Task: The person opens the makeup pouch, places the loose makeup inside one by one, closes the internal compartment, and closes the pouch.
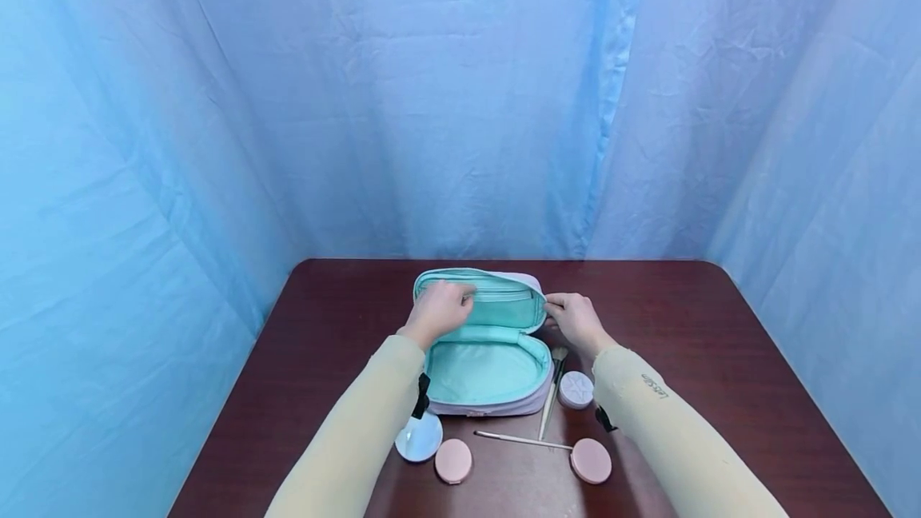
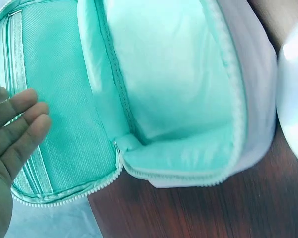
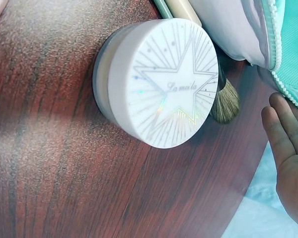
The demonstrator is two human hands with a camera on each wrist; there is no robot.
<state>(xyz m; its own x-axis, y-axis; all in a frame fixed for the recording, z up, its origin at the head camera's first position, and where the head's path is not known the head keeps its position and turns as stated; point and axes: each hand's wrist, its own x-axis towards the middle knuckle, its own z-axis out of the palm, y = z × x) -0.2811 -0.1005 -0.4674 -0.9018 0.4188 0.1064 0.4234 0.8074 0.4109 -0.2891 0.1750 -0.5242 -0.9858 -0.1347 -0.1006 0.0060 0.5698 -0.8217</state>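
Note:
A makeup bag [image 1: 486, 404], pale lilac outside and mint green inside, lies unzipped with its lid [image 1: 504, 314] raised toward the back. My left hand [image 1: 442, 308] is over the lid's inner zip pocket [image 2: 59, 94]; its thumb and index tip are mostly cut off in the left wrist view, so whether it pinches the pocket cannot be told. At the lid's right edge, my right hand [image 1: 576, 318] pinches the zipped rim, with fingers [image 3: 288, 121] against its outer side. The bag's lower compartment [image 2: 174, 64] shows a bare lining.
Right of the bag lie makeup brushes [image 1: 551, 394] and a round white powder jar [image 3: 174, 84] with a star lid. Nearer me are a thin brush [image 1: 514, 440], two pink round compacts [image 1: 453, 462] and a pale blue-white disc [image 1: 419, 438]. Blue curtains [image 1: 468, 102] surround the dark wooden table [image 1: 669, 318].

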